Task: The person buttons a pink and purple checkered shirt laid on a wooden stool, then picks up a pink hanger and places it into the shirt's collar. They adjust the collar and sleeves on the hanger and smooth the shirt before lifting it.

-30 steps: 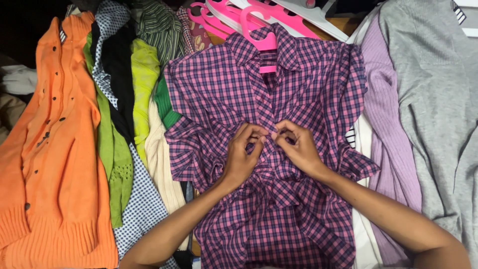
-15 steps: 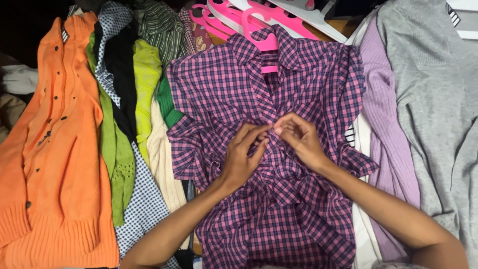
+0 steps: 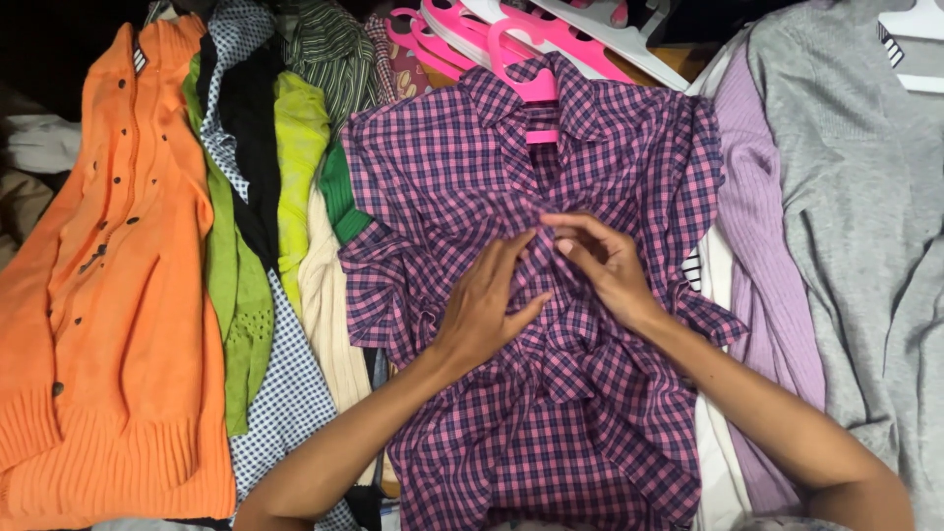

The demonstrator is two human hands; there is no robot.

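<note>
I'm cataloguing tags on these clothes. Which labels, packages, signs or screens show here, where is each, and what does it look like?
Neck label: at the collar of the orange cardigan, far left; small dark rectangle with pale stripes.
Neck label: at the collar of the grey sweater, top right; small dark rectangle with pale stripes.
No packages, signs or screens are visible.

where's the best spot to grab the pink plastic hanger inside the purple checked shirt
Probably the hook of the pink plastic hanger, coming from the top, above the collar. It is the only part clear of the purple checked shirt; the shoulders are buried in cloth, and both hands work lower at the front.
</note>
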